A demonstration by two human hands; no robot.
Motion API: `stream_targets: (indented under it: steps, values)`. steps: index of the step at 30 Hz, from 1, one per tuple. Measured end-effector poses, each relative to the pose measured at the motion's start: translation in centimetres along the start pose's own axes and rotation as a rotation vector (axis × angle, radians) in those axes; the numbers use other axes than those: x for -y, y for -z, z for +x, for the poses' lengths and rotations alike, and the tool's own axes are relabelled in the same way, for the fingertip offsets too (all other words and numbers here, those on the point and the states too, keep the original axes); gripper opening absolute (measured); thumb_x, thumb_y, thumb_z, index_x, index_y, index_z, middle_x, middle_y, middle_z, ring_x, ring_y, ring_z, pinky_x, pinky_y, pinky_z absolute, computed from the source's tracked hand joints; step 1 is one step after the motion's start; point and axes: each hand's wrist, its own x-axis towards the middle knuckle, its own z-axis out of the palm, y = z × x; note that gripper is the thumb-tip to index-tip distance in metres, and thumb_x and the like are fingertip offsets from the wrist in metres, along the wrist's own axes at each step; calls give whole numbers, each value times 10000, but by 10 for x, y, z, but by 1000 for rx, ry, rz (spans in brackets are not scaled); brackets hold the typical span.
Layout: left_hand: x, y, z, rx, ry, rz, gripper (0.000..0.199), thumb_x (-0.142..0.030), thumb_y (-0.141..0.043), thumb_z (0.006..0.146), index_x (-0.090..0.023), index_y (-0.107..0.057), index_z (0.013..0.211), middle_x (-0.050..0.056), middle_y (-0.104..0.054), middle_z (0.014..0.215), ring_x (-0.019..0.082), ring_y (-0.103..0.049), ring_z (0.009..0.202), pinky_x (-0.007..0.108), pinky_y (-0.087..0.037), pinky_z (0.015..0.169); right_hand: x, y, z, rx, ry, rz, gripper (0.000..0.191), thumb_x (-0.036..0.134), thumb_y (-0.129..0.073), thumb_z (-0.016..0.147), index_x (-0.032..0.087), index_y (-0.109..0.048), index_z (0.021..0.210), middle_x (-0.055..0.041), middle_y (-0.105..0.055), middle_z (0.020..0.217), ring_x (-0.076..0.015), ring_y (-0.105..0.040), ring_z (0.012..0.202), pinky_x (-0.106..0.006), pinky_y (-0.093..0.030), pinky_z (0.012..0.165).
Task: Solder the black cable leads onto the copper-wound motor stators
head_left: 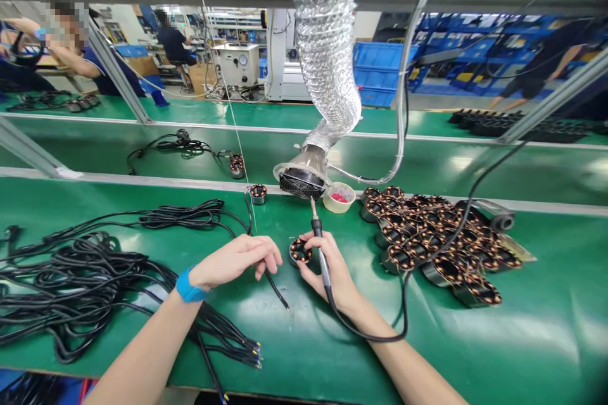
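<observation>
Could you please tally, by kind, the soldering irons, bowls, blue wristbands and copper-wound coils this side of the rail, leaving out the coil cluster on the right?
Coils: 2, one in the right hand
Soldering irons: 1
Bowls: 1
Blue wristbands: 1
Total: 5

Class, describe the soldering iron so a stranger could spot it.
Find the broad silver hose hanging over the green table. Below it, the right hand holds the iron. Unlike the round coil in that hand, it is slender, its metal tip pointing up.
</observation>
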Motion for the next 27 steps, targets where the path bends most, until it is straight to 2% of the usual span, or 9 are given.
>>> stream_targets:
  steps: [3, 5, 9, 12, 16, 19, 22, 24, 27]
  values:
    - [-4, -14, -3, -17, 40, 147, 612, -561, -326, 989, -153, -722, 763, 21, -576, 508, 134, -510, 464, 262, -434, 575, -4, 3, 1, -10, 5, -30, 317, 166, -650, 827, 273, -499, 1084, -72, -516, 1190, -241, -568, 1143, -437, -473, 999]
    - [-4, -25, -4, -28, -40, 379, 555, -518, -374, 992, -180, -731, 734, -4, -519, 439, 136, -494, 443, 258, -403, 568, -5, 4, 1, -15, 10, -50, 313, 181, -660, 833, 274, -508, 1091, -78, -517, 1200, -245, -574, 1134, -434, -485, 985]
    - [8, -32, -6, 27, -221, 882, 235, -440, -734, 816, -208, -750, 852, 45, -678, 796, 174, -608, 653, 269, -380, 609, -5, 5, -1, -36, 26, -83, 322, 198, -670, 846, 278, -508, 1112, -82, -513, 1195, -249, -572, 1134, -440, -488, 987]
    - [24, -28, -3, 95, -217, 1053, 247, -361, -809, 754, -222, -717, 937, 53, -643, 1035, 175, -618, 743, 267, -378, 629, -6, 5, -3, -36, 19, -98, 300, 215, -669, 857, 278, -508, 1102, -78, -499, 1201, -245, -565, 1158, -443, -484, 1006]
    - [26, -21, 3, 126, -238, 903, 151, -342, -668, 891, -207, -667, 822, 21, -644, 909, 155, -591, 750, 247, -374, 653, -8, 5, -2, -35, 19, -74, 302, 208, -654, 874, 282, -501, 1124, -72, -492, 1225, -224, -589, 1147, -434, -495, 1016]
    - [11, -15, 11, -28, -209, 637, 213, -382, -606, 926, -192, -665, 851, 0, -633, 756, 133, -522, 654, 236, -358, 617, -6, 8, 4, 10, 37, -64, 301, 179, -628, 889, 279, -501, 1143, -77, -481, 1255, -221, -578, 1191, -431, -490, 1037]
    - [-3, -9, 22, -206, -176, 406, 281, -412, -617, 902, -179, -697, 1036, -10, -625, 715, 116, -446, 575, 234, -322, 550, 3, 12, 14, 89, 49, -76, 315, 145, -612, 889, 280, -506, 1154, -74, -481, 1254, -212, -571, 1200, -417, -491, 1040]
    - [-6, -7, 29, -254, -195, 296, 346, -403, -600, 903, -166, -697, 1135, 17, -658, 768, 129, -489, 618, 239, -362, 581, 12, 14, 19, 133, 59, -77, 334, 126, -609, 882, 279, -507, 1160, -72, -487, 1247, -206, -576, 1178, -407, -493, 1034]
    - [-3, -9, 31, -312, -215, 196, 342, -391, -563, 911, -140, -730, 1075, 49, -672, 798, 152, -540, 689, 255, -411, 643, 27, 14, 23, 94, 89, -59, 346, 123, -605, 881, 285, -504, 1169, -75, -498, 1244, -210, -570, 1175, -400, -496, 1021]
